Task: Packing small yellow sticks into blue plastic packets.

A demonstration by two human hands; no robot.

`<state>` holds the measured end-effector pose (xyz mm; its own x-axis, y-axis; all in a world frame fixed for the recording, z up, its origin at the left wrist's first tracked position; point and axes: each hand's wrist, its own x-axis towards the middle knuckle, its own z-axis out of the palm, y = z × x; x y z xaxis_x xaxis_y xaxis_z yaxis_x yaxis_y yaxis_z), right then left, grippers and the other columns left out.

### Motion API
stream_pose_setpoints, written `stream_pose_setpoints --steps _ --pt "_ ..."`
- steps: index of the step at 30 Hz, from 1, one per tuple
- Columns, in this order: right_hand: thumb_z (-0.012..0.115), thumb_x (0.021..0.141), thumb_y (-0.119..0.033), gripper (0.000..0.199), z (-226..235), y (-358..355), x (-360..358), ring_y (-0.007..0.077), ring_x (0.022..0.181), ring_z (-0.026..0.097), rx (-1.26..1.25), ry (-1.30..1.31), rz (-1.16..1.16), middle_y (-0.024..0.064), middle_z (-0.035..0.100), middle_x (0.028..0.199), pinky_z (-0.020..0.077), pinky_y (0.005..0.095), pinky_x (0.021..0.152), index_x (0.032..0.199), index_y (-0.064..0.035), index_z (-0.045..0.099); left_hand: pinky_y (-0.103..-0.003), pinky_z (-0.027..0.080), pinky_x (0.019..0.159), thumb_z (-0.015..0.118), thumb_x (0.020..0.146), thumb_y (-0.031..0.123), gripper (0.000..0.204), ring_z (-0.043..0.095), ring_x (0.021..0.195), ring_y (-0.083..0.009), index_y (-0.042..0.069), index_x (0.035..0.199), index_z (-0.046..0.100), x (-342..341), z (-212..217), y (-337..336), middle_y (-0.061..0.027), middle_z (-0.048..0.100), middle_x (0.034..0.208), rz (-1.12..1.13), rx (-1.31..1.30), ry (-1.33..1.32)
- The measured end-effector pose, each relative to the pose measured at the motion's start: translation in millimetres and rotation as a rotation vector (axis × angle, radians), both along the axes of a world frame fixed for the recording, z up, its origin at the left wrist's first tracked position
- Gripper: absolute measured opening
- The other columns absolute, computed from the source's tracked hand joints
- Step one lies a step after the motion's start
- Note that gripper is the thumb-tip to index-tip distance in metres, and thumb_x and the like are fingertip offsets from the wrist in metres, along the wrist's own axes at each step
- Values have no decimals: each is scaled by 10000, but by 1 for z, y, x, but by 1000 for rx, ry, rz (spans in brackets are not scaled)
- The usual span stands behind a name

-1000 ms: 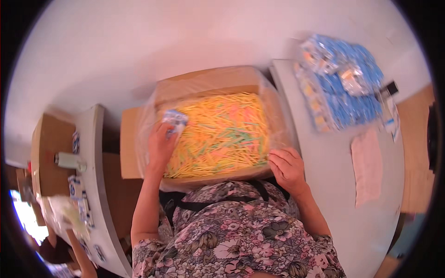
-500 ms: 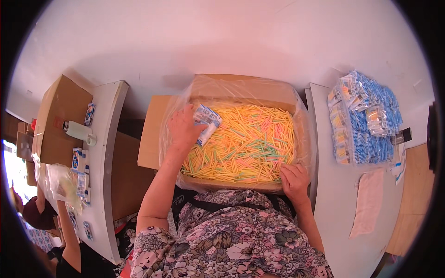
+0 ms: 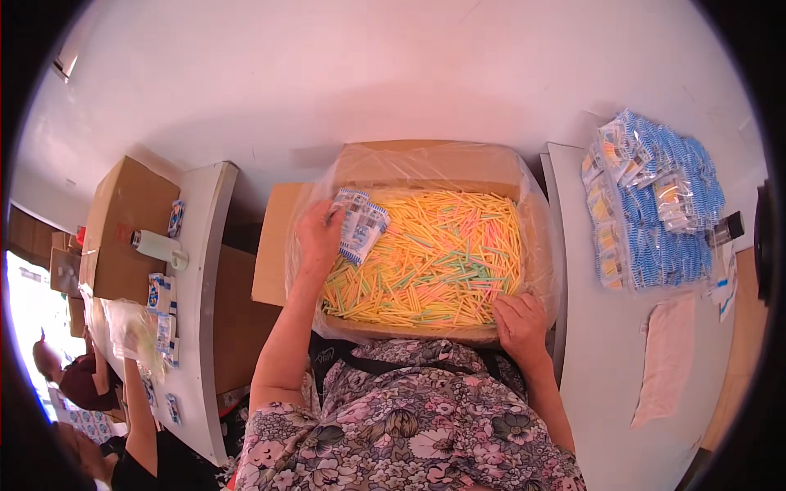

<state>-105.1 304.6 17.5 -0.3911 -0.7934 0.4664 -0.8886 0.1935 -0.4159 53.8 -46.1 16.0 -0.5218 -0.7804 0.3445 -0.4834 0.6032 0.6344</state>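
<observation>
A cardboard box lined with a clear plastic bag stands in front of me. It holds many thin sticks in yellow, pink and green. Over its left side my left hand is closed on the edge of blue-and-white printed packets; at least two overlap, lying above the sticks. Their far side is hidden. At the near right corner my right hand has its fingers bent over the box's rim and liner, touching the edge.
On the right table, a large stack of blue-striped packets stands near a dark-capped jar and a pink cloth. The left table carries a carton, a pale bottle and small packets. Other people's arms reach in there.
The packets in my left hand have been turned and spread, so more of their printed faces shows. My right hand stays at the rim. The whole view has shifted slightly.
</observation>
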Motion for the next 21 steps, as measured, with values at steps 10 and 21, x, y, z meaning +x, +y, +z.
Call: stream_pose_setpoints --steps 10,21 --pt "701 783 -111 200 63 -67 0 271 733 582 -205 -406 -20 111 631 817 456 353 677 930 6 632 -253 438 652 576 925 147 161 493 738 -60 -4 950 628 -39 44 69 -1 591 762 -683 413 -60" --pt "677 824 -130 180 59 -128 -22 188 643 515 70 -628 86 76 560 746 419 278 597 917 -4 587 -227 460 641 626 883 94 132 532 722 -35 -23 926 670 -66 8 54 27 645 771 -653 605 332"
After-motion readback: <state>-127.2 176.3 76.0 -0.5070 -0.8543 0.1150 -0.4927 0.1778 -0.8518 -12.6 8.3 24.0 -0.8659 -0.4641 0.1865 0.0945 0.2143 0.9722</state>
